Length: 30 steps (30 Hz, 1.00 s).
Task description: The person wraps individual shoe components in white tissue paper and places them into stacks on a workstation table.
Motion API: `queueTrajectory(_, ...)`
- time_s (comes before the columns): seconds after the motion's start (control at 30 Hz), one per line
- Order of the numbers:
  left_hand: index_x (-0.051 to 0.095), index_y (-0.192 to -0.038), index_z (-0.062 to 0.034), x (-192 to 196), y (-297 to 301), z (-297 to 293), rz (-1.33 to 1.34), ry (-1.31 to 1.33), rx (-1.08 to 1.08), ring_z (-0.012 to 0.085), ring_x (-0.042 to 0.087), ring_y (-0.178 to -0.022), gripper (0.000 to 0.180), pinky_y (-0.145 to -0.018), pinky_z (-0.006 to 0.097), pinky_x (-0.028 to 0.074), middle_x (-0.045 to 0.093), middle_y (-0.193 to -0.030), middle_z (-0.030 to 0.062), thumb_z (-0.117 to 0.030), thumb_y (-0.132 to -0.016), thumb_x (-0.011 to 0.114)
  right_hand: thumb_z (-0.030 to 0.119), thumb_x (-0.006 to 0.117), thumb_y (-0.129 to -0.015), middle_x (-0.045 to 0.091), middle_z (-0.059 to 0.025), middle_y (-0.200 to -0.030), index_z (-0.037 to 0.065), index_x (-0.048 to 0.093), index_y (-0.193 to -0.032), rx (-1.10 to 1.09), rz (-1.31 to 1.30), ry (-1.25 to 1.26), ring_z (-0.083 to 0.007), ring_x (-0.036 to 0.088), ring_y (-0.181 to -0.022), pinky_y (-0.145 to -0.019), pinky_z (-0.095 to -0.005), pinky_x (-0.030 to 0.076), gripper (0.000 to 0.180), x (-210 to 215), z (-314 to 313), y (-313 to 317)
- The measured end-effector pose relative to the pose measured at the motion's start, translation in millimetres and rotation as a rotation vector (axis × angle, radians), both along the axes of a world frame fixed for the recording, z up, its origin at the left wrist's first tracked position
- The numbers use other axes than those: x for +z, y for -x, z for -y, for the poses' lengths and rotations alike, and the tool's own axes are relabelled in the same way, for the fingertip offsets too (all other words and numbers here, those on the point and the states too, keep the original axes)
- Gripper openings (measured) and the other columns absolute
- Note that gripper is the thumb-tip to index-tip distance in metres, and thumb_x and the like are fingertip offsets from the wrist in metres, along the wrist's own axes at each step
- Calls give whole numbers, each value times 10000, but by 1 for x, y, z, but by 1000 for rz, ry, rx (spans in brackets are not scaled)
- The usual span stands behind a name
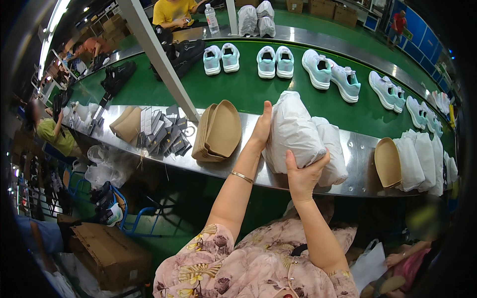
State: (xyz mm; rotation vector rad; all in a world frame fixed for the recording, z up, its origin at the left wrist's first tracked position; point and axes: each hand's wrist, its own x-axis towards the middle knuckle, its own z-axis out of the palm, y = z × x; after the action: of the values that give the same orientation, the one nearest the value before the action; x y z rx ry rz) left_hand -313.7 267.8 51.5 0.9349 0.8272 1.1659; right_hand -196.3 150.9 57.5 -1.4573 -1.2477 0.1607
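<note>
Pink floral clothing fills the near foreground as a worker, a bracelet on the left wrist, grips a white-wrapped bundle at the middle of a metal counter. The left hand is partly open along the bundle's left side, its fingers mostly hidden; the right hand curls around the near lower end, thumb on the wrapping. A second wrapped bundle sits just to the right. Brown cardboard forms stand left of the hands, near a heap of tags; more white packages line the counter's right end. Beyond, white-and-turquoise shoes rest in pairs on a green surface, and a person in yellow sits on the far side.
</note>
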Motion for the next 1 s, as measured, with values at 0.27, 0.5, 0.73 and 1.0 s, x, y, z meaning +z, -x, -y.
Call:
queueTrajectory(0.27,353,-1312,96,5,-7,4,-184,-154,237,251,424,-1205,876,-1014,301,300,440,-1307,216,-662,-876,293,319,765,-691,413,-292,-1201,-65,214,-1286,20,-4,82,-402,439,-1118,-955,-413,343,897,4,8,0)
queueTrajectory(0.5,323,-1314,87,32,22,57,-542,-571,514,344,376,-1252,628,-1042,362,282,390,-1336,254,-404,-939,435,277,755,-702,332,-283,-1311,-67,199,-1333,67,-38,92,-407,335,-1234,-1039,-426,267,909,31,25,-11)
queueTrajectory(0.73,488,-1203,70,28,130,79,-906,-522,879,292,530,-1103,464,-953,344,388,562,-1171,207,-311,-942,457,122,687,-742,370,-261,-1303,-55,386,-1224,45,273,-108,-395,374,-1220,-1018,-444,303,595,57,46,-19)
queueTrajectory(1.0,399,-1310,18,-15,156,73,-1014,-442,520,387,329,-1270,511,-1053,401,253,352,-1358,263,-304,-917,451,86,633,-773,522,-198,-1139,-22,533,-1052,754,249,-96,-349,521,-1054,-880,-394,429,316,67,42,59)
